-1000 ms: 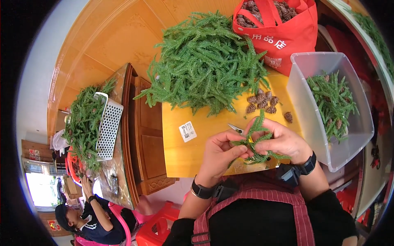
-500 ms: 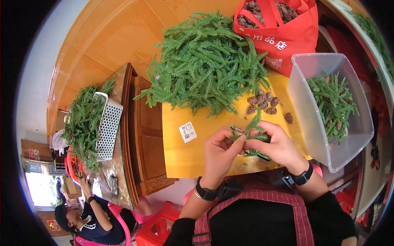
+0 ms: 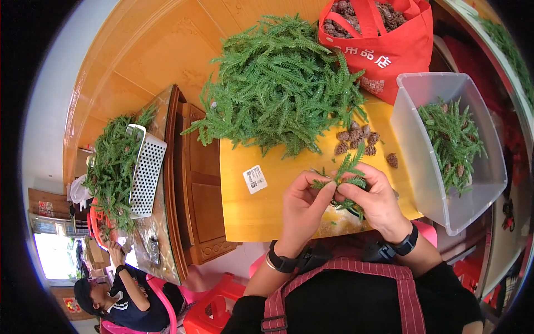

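Observation:
Between my two hands is a small green artificial pine sprig (image 3: 349,166), its tip pointing up and away from me. My left hand (image 3: 305,203) pinches it near its base with thumb and forefinger. From the other side my right hand (image 3: 375,200) grips it, thumb almost meeting the left thumb. The exact spot between the thumbs is hidden by the fingertips. Just beyond my hands lie several small brown pine cones (image 3: 356,135), with one pine cone (image 3: 392,160) apart to the right. A large heap of pine sprigs (image 3: 283,83) covers the far side of the yellow table (image 3: 239,209).
A clear plastic bin (image 3: 414,145) with coned sprigs stands at right, a red bag (image 3: 389,61) of pine cones behind it. A white label (image 3: 255,179) lies left of my hands. At far left, another person (image 3: 128,295) sits by a table with a white perforated basket (image 3: 149,175).
Both hands have shifted slightly right with the sprig. My right thumb has moved closer in, and more of the sprig's side needles show. The other person's hand moved a little.

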`<act>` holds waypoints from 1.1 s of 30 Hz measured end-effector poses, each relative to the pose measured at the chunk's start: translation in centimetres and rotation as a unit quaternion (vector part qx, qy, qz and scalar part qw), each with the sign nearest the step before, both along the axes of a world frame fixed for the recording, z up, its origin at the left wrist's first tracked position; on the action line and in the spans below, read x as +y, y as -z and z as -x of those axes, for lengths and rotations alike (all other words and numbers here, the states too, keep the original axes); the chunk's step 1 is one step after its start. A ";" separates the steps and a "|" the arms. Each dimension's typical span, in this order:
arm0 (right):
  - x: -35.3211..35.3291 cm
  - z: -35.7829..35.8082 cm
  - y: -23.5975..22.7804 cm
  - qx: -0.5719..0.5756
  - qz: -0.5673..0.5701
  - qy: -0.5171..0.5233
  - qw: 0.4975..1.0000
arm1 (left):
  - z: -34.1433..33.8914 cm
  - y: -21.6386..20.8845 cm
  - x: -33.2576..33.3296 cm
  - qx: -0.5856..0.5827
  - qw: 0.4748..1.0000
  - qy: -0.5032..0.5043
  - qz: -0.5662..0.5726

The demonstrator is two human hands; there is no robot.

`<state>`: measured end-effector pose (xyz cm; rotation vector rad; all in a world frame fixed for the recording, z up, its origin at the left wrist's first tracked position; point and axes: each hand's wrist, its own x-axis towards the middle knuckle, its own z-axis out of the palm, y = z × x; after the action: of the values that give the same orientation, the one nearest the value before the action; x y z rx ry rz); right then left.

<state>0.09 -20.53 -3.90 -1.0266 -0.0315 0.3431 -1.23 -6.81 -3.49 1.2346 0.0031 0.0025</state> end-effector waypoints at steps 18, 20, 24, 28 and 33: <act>-0.5 -0.7 -1.4 0.084 0.009 -0.020 0.996 | 0.3 0.9 0.4 0.051 0.998 0.015 0.031; -1.0 -0.9 -1.1 0.081 -0.014 -0.068 0.994 | 0.3 0.8 0.3 0.049 0.998 0.018 0.029; -0.9 -0.9 -1.3 0.079 0.024 -0.060 0.995 | 0.1 0.3 0.3 0.052 0.997 0.032 0.041; -1.1 -1.0 -1.6 0.087 0.037 -0.067 0.993 | 0.1 0.1 0.1 0.048 0.997 0.038 0.043; -1.4 -1.4 -1.4 0.079 0.022 -0.082 0.993 | 0.1 0.4 0.2 0.044 0.996 0.032 0.064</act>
<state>1.48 -21.97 -2.55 -1.0407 0.0353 0.5765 -1.37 -6.66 -3.88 1.1062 0.0400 -0.1067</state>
